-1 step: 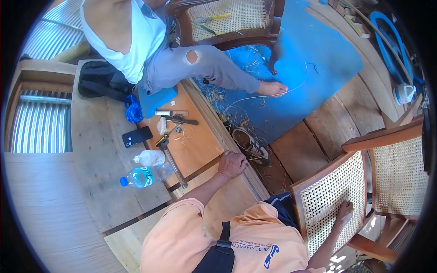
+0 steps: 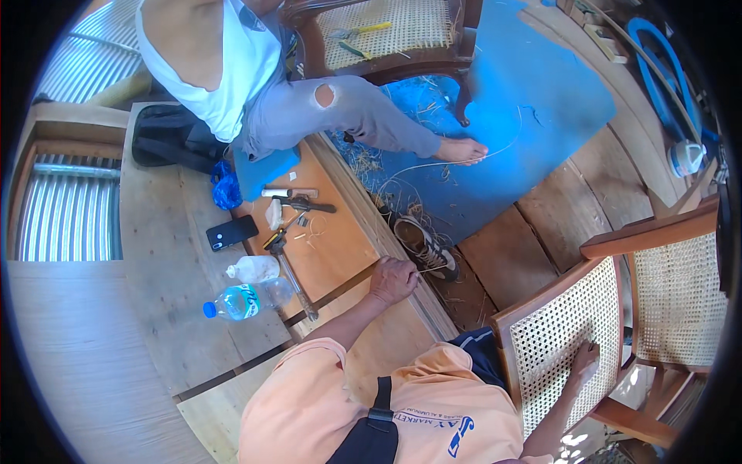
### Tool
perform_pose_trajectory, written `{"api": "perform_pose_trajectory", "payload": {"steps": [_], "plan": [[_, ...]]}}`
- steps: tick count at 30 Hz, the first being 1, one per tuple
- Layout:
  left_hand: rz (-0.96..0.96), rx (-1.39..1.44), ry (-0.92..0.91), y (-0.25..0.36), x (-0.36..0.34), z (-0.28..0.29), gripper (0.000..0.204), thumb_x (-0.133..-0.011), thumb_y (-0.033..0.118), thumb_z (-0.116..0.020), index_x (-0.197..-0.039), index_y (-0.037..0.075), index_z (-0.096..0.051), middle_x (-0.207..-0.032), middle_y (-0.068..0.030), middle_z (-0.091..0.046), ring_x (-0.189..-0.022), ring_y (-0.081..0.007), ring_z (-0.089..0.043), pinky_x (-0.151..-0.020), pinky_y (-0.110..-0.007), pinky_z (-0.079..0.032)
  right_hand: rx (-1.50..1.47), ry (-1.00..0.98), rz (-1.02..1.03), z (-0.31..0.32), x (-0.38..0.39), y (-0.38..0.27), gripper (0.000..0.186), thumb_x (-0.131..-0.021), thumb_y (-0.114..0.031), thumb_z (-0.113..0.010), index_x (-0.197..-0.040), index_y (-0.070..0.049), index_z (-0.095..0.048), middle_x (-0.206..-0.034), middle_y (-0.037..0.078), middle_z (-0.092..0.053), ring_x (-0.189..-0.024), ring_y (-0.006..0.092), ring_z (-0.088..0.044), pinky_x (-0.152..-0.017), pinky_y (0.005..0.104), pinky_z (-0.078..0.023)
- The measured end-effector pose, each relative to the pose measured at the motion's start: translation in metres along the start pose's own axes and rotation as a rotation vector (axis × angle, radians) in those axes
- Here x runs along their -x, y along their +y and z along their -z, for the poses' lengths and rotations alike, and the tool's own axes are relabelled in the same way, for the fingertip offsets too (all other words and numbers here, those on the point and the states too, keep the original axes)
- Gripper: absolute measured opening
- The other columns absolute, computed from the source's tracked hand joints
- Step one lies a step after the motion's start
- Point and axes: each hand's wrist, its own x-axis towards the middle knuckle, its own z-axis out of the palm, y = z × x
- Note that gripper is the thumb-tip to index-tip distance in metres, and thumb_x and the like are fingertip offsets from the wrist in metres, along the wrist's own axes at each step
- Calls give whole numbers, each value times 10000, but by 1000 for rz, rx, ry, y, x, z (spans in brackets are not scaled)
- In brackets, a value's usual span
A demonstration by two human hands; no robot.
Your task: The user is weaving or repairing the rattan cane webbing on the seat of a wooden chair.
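Note:
My left hand [image 2: 393, 280] rests at the edge of the wooden bench, its fingers curled closed. From its fingertips a thin pale cane strand [image 2: 430, 269] sticks out to the right. On the right side, my right hand [image 2: 585, 362] lies against the woven cane panel [image 2: 553, 336] of a wooden-framed chair back, touching the weave. Its fingers are drawn together; whatever they pinch, if anything, is too small to make out. Beyond the first panel stands another cane-filled chair part [image 2: 675, 298] in brown wood.
On the bench lie a hammer-like tool [image 2: 291, 267], a phone [image 2: 232, 233], a clear bottle [image 2: 236, 301] and a white bottle [image 2: 255, 268]. A shoe [image 2: 423, 246] stands below. Another person [image 2: 340, 116] sits ahead near a cane-seated chair [image 2: 386, 35], above a blue mat [image 2: 533, 147].

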Motion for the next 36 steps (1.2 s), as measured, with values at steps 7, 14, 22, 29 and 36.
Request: {"api": "perform_pose_trajectory", "payload": {"steps": [7, 14, 22, 29, 36], "plan": [[41, -14, -73, 2, -3, 6, 92, -757, 211, -528, -714, 129, -536, -683, -53, -602, -683, -236, -572, -727, -366, -384, -3, -26, -76, 0, 3, 0, 367, -801, -312, -477, -886, 24, -595, -807, 233, -610, -700, 373, -584, -626, 439, -433], [3, -50, -21, -1, -2, -2, 86, -738, 205, -537, -717, 121, -539, -674, -53, -594, -692, -231, -567, -729, -363, -382, -33, -11, -59, -1, 3, 0, 344, -802, -286, -495, -888, 32, -592, -815, 232, -609, -722, 382, -582, -651, 443, -433], [8, -34, -4, 2, -3, -2, 83, -704, 186, -566, -684, 109, -544, -635, -53, -565, -652, -236, -561, -684, -371, -400, -68, -5, -86, 0, 5, 1, 322, -815, -271, -491, -903, 24, -582, -790, 222, -606, -700, 358, -573, -643, 436, -422], [5, -50, 5, 2, -4, 1, 81, -709, 185, -574, -689, 109, -555, -641, -48, -568, -657, -226, -567, -688, -363, -402, -58, -40, -119, -1, 4, 0, 307, -828, -263, -473, -899, 19, -574, -746, 202, -590, -648, 312, -550, -603, 425, -410], [7, -48, -19, 0, -3, 0, 82, -716, 190, -578, -694, 112, -562, -646, -44, -574, -662, -218, -571, -697, -362, -401, -27, -24, -110, -10, -2, 14, 296, -828, -247, -451, -891, 16, -572, -731, 199, -584, -631, 309, -545, -582, 427, -406]]}}
